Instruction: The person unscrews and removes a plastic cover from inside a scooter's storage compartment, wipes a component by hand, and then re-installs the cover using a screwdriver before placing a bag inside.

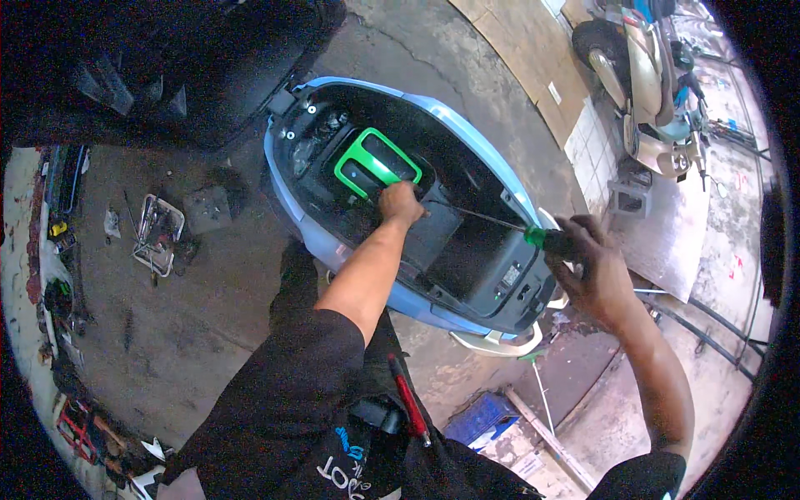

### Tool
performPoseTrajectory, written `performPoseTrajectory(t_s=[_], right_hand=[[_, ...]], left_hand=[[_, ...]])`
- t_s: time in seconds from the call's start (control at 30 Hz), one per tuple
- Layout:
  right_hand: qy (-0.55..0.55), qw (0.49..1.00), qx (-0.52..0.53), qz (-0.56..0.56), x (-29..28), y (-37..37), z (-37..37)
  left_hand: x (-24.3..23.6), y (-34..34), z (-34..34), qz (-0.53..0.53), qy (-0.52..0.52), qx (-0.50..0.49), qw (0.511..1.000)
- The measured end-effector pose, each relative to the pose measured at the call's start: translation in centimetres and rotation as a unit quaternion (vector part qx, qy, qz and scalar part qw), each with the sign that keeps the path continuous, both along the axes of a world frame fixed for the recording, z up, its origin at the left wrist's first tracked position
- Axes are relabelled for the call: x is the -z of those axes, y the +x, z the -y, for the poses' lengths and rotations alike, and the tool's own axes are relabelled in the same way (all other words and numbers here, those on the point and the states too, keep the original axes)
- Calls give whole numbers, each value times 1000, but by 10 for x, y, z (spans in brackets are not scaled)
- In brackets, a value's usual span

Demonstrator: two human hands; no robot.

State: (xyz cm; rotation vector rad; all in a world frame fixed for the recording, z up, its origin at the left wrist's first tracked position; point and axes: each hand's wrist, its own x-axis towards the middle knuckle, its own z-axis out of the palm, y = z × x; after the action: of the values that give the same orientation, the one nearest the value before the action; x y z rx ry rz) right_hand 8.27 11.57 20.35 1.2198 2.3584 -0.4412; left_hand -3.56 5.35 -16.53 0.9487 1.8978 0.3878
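A scooter body point(287, 187) in light blue lies below me with its dark storage compartment point(492, 275) exposed. Inside it sits a black box with a bright green frame point(364, 133), perhaps a battery. My left hand point(402, 204) is closed at the frame's near right corner; its fingers hide what they grip. My right hand point(596, 267) is wrapped round the green and black handle of a long screwdriver point(537, 238), at the compartment's right end. The screwdriver's thin shaft runs leftward over the compartment, toward my left hand, where its tip cannot be made out.
At upper left a large dark cover point(200, 75) stands beside the scooter. A metal rack point(158, 233) lies on the floor at left. Another scooter point(650, 92) is parked at upper right, near cardboard point(533, 58). A blue box point(483, 419) stands at the lower middle.
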Motion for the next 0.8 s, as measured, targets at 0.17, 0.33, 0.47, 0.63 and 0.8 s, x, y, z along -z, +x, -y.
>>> performPoseTrajectory(t_s=[0.17,0.33,0.47,0.63,0.8], right_hand=[[-115,944,303,67,0,-16,2],[110,978,-117,-135,5,-7,13],[-45,978,202,19,7,1,0],[-52,984,170,-20,5,-3,9],[-42,996,63,39,6,-5,-1]], left_hand=[[-12,-1,-1,12,-9,-9,1000],[-1,-1,1,-17,12,-12,1000],[-5,1,0,-4,4,-12,1000],[-6,-2,1,-9,5,-12,1000],[-6,0,2,-13,8,3,1000]])
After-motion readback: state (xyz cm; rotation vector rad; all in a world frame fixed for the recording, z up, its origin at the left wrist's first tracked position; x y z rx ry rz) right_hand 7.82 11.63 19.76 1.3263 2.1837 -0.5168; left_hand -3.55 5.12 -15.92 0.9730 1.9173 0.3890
